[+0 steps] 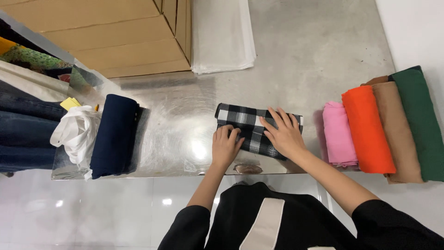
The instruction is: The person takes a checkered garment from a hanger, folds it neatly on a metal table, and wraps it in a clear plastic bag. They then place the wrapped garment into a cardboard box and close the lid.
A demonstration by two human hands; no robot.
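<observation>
Both hands pressing checked cloth [252,131], half folded.
Left hand [225,147] curled, right hand [283,133] spread flat; rolled cloths [367,129] at 3 o'clock.

A black-and-white checked cloth [252,129] lies mid-table on the shiny silver table [180,106]. Near the left edge: a navy roll [114,134] and a white bag [76,132]. Toward the right edge: pink [339,134], orange [367,129], tan [397,132] and green [423,122] rolls.

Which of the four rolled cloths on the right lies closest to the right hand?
The pink roll, leftmost and shortest of the row, beside the orange roll, lies closest to the right hand.
</observation>
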